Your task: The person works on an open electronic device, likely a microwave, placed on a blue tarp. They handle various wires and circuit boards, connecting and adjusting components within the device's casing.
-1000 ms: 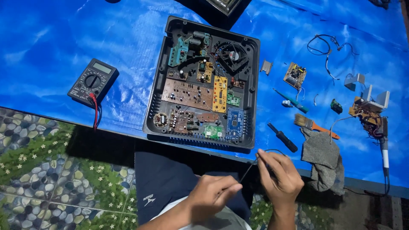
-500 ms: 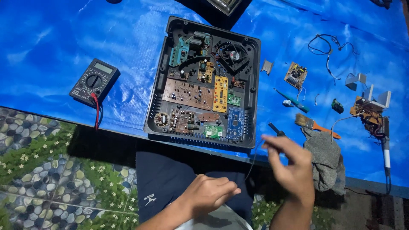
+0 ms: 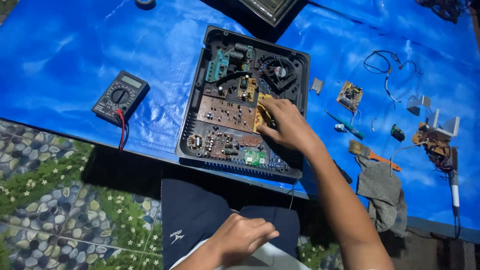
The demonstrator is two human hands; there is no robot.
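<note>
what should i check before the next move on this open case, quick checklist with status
1. Right hand on the yellow board in the open case: ok.
2. Left hand clear of the boards, resting at the lap: ok.
3. Thin wire from the left hand up to the case, free of snags: cannot tell.
4. Multimeter lying left of the case, red lead attached: ok.
5. Power off: cannot tell.
6. Brush and grey cloth lie right of the case: ok.

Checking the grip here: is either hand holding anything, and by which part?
Right hand rests fingertips on the yellow circuit board in the open case; no clear grip. Left hand is curled; contents cannot be told.
</note>
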